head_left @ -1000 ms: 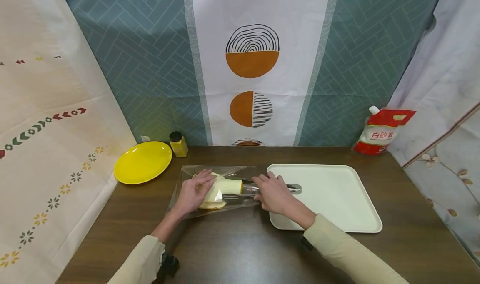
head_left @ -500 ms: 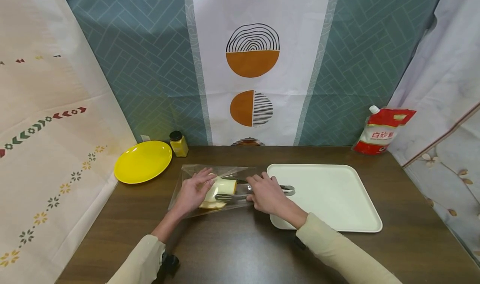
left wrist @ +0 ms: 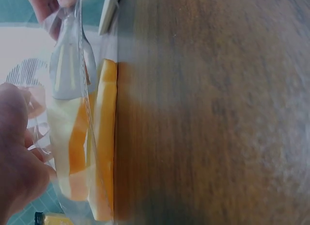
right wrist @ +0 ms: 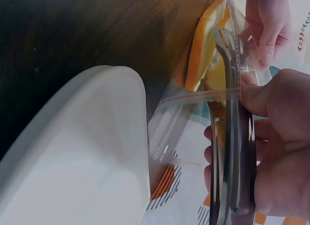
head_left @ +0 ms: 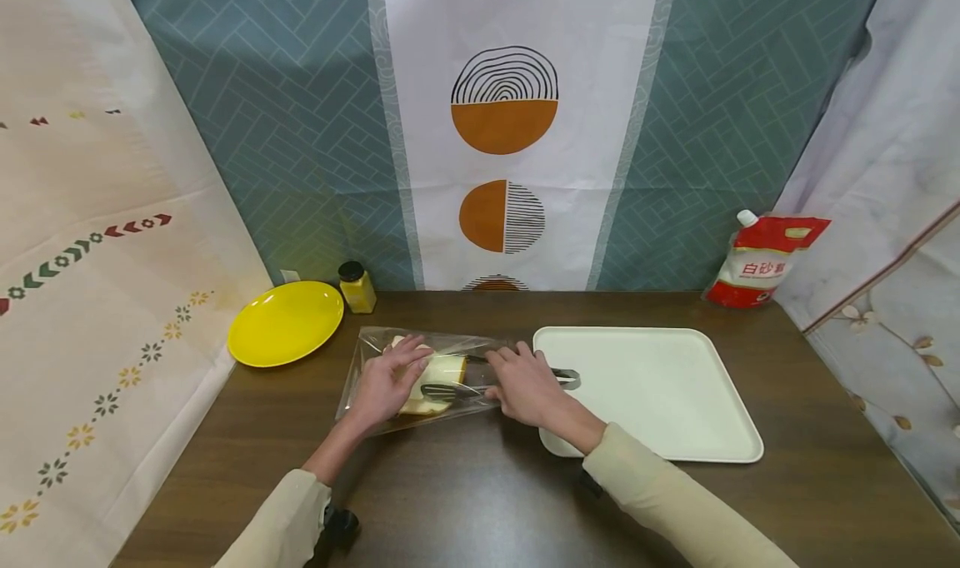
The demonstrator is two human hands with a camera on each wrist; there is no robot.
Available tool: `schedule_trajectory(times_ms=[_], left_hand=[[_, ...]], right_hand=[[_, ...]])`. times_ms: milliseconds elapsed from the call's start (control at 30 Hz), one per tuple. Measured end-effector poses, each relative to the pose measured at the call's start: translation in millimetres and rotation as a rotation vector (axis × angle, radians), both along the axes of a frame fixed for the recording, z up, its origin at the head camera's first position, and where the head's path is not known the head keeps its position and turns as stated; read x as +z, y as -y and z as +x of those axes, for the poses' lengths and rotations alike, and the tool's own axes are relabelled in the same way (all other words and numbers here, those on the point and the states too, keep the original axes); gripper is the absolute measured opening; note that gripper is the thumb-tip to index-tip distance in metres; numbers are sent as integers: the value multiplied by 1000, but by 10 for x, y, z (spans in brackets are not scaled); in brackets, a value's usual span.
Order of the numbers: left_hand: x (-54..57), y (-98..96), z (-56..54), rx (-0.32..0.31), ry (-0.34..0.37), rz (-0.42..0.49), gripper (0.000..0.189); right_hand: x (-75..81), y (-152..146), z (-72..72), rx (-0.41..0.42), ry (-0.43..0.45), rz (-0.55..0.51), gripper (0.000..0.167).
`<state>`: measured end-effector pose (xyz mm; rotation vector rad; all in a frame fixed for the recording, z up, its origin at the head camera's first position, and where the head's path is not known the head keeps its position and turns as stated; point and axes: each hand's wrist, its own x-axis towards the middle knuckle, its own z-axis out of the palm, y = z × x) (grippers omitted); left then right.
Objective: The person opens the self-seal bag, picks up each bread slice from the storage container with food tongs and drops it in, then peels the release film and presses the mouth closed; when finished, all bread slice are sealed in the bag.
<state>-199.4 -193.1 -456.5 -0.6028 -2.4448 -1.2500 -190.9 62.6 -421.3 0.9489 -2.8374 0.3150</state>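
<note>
A clear plastic bag [head_left: 480,343] lies on the wooden table with bread slices [head_left: 448,369] in it. My right hand [head_left: 527,389] grips metal tongs [right wrist: 232,162] and is at the bag's mouth. The tongs' ends reach into the bag and hold a bent bread slice [left wrist: 65,147], which lies above a flatter slice [left wrist: 105,162]. Toward the bag's far left, my left hand [head_left: 384,389] holds its film with bent fingers, over the bread. Part of the bread is hidden under that hand. The tongs' looped end sticks out past my right hand, over the tray's edge.
A white tray [head_left: 660,401] stands at the right, close to the bag's mouth. Behind the left hand are a yellow plate [head_left: 285,325] and a small yellow jar [head_left: 357,289] with a black lid. A red and white pouch [head_left: 763,264] stands at the back right.
My right hand has moved left with the tongs, pushing the bread slice deeper into the bag. The left hand has stayed nearly in place.
</note>
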Motion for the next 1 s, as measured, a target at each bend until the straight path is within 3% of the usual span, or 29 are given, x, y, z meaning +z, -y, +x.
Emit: schedule_trajectory(times_ms=[333,700,1000], left_hand=[[-30,-6,-16,4,-28,7,20],[-1,-26,3,1,21,32,21],[-14,-30,-2,-6,-42,59,20]], right_hand=[[-9,32,-22,40,25,-34,49],[-76,64,-48,50,-6,-25,53],[-111,69,-71,47,3,-46,57]])
